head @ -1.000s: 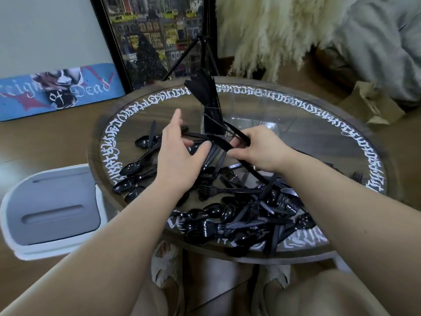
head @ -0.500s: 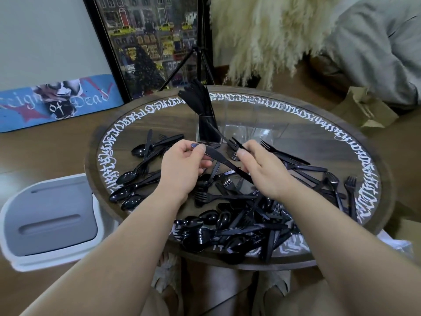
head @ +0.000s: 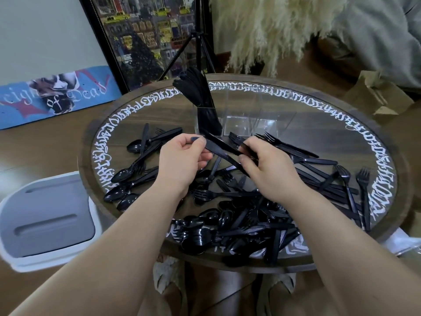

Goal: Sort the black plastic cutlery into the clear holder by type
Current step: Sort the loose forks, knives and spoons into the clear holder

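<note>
A clear holder (head: 245, 120) with three compartments stands at the back of the round table (head: 387, 226). Its left compartment holds a bunch of black knives (head: 200, 99); the other two look bare. My left hand (head: 182, 160) pinches the end of a black knife (head: 218, 151). My right hand (head: 266, 165) grips the other end of it, together with further black pieces (head: 247, 149). A heap of black forks, spoons and knives (head: 246, 226) covers the near half of the table, below both hands.
Spoons (head: 127, 176) lie at the table's left, forks (head: 362, 190) at its right. A white and grey bin (head: 45, 222) stands on the floor to the left. A framed picture (head: 145, 37), a tripod (head: 200, 39) and pale plumes (head: 268, 26) stand behind the table.
My left hand has closed from spread fingers into a pinch on the knife that my right hand holds. Both hands have drawn back a little from the holder.
</note>
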`<state>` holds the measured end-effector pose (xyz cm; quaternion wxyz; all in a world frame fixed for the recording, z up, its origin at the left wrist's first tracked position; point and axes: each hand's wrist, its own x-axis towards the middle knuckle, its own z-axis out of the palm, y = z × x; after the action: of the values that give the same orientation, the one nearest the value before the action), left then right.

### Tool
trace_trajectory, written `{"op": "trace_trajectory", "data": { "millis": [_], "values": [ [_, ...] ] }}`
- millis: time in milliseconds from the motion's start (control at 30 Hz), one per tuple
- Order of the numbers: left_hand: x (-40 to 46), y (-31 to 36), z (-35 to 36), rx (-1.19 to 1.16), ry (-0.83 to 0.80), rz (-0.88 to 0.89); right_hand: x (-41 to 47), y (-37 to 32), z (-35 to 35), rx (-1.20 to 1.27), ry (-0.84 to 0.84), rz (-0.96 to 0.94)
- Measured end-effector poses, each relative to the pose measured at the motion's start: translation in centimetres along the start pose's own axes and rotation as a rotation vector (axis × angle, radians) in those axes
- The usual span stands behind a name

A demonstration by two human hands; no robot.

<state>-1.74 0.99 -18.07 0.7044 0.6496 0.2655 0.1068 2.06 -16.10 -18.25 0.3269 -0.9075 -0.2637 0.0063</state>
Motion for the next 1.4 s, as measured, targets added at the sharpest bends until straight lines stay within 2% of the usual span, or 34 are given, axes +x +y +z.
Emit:
{"op": "trace_trajectory", "data": {
  "millis": [200,433,833,1000,1100,1300,1400],
  "values": [
    [0.3,0.1,0.1,-0.126,-0.012,-0.070,0.4,-0.2,1.1,-0.077,-0.002,-0.090],
    [0.3,0.2,0.1,-0.087,0.060,-0.036,0.2,-0.4,1.2,-0.058,0.021,-0.110],
    [0.1,0.4,-0.2,-0.201,-0.036,-0.083,0.3,0.4,1.4,-0.058,-0.047,-0.144],
    [0.4,-0.1,-0.3,-0.109,-0.040,-0.062,0.4,0.4,1.4,-0.116,-0.073,-0.138],
    [0.7,-0.4,-0.5,-0.051,-0.031,-0.017,0.5,0.0,1.0,-0.063,-0.088,-0.063],
    [0.8,-0.5,-0.6,0.017,-0.044,0.041,1.0,0.1,0.3,0.003,0.030,0.013],
    [0.6,-0.3,-0.6,0.022,-0.055,0.042,1.1,-0.3,0.8,-0.035,0.176,-0.010]
  ]
}}
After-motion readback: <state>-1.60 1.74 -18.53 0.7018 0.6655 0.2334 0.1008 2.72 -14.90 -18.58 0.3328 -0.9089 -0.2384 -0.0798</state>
